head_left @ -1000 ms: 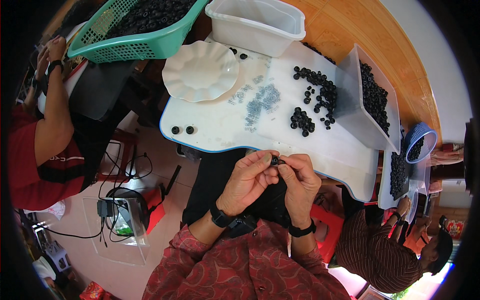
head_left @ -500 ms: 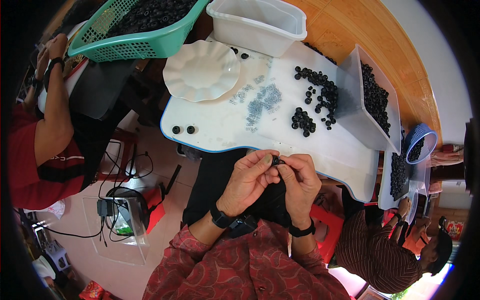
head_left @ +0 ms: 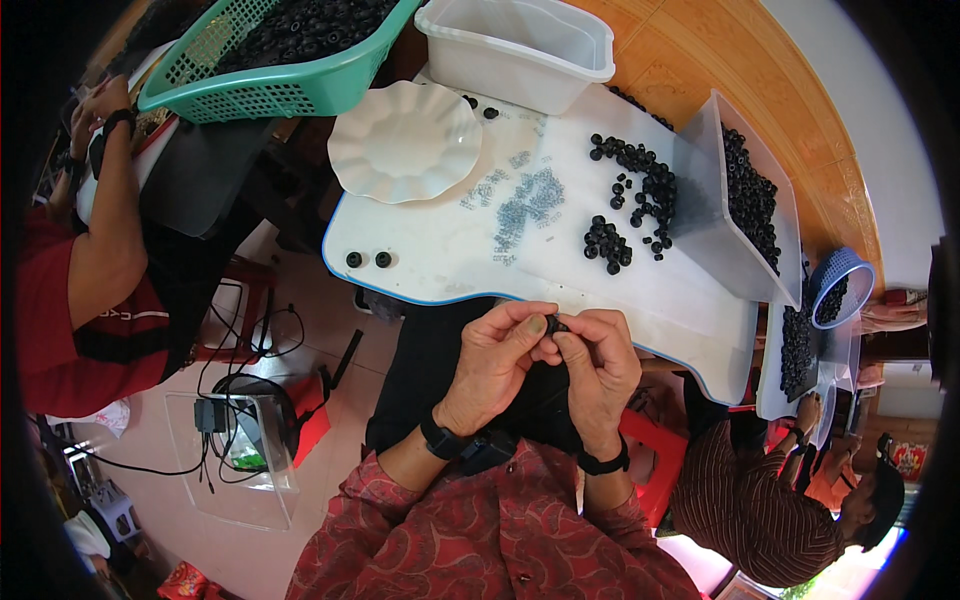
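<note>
Off the near edge of the table (head_left: 440, 262), L hand (head_left: 490, 365) & R hand (head_left: 600, 372) both pinch a small black part (head_left: 556, 325), thumbs nearly meeting fingertips; details hidden. Prob. best: L grip steady, R light, hands over table in case of a slip.

White letters (head_left: 118, 317), on red garment (head_left: 45, 330) at left, barely legible

At the lower middle, I see a red shirt (head_left: 420, 535) with curving grey patterns and a button (head_left: 522, 575), black wristbands (head_left: 440, 436), and dark trousers (head_left: 408, 375).
</note>
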`<state>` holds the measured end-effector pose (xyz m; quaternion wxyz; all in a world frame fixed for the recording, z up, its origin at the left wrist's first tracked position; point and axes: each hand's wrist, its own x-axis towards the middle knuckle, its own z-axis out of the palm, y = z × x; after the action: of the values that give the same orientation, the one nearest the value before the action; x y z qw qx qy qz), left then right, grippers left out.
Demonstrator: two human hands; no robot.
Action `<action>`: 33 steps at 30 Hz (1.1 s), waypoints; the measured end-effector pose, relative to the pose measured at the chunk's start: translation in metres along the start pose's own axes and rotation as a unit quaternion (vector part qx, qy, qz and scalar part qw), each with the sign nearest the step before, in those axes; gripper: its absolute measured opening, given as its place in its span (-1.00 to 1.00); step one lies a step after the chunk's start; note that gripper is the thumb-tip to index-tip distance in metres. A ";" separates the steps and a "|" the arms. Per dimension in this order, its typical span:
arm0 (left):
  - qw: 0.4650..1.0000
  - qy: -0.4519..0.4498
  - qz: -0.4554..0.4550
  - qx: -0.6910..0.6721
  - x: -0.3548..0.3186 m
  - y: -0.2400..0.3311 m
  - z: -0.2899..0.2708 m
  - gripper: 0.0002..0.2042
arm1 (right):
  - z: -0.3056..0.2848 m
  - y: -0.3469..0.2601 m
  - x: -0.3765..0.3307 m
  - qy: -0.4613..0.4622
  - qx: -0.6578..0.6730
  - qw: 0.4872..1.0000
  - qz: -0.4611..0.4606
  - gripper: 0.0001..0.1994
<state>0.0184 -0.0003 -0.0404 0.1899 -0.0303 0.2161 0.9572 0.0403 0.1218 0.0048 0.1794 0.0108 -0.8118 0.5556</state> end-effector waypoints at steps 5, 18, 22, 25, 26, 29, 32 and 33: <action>0.999 -0.010 0.022 0.030 0.000 0.002 -0.003 -0.81 | -0.001 -0.005 0.002 -0.011 -0.016 1.000 -0.015 -0.84; 0.991 -0.014 0.025 0.134 0.000 0.016 -0.007 -0.86 | -0.022 -0.012 0.019 -0.128 0.001 0.991 0.047 -0.82; 0.991 -0.020 0.020 0.132 0.000 0.017 -0.010 -0.86 | -0.025 -0.012 0.022 -0.142 -0.005 0.988 0.052 -0.82; 0.989 -0.013 0.011 0.146 0.000 0.018 -0.011 -0.85 | -0.027 -0.013 0.025 -0.162 -0.009 0.985 0.058 -0.83; 0.988 -0.018 0.010 0.151 0.000 0.018 -0.011 -0.85 | -0.027 -0.014 0.026 -0.167 -0.011 0.984 0.058 -0.83; 0.987 -0.018 0.005 0.159 -0.001 0.019 -0.010 -0.85 | -0.027 -0.013 0.028 -0.171 -0.008 0.983 0.061 -0.84; 0.983 -0.015 0.008 0.181 -0.002 0.022 -0.006 -0.84 | -0.026 -0.013 0.027 -0.169 0.003 0.983 0.066 -0.85; 0.980 -0.016 0.013 0.199 -0.003 0.022 -0.005 -0.83 | -0.026 -0.012 0.027 -0.167 0.008 0.983 0.069 -0.87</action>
<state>0.0125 -0.0223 -0.0357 0.1828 0.0258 0.3996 0.8979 0.0250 0.1456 0.0324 0.0021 0.0491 -0.8247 0.5634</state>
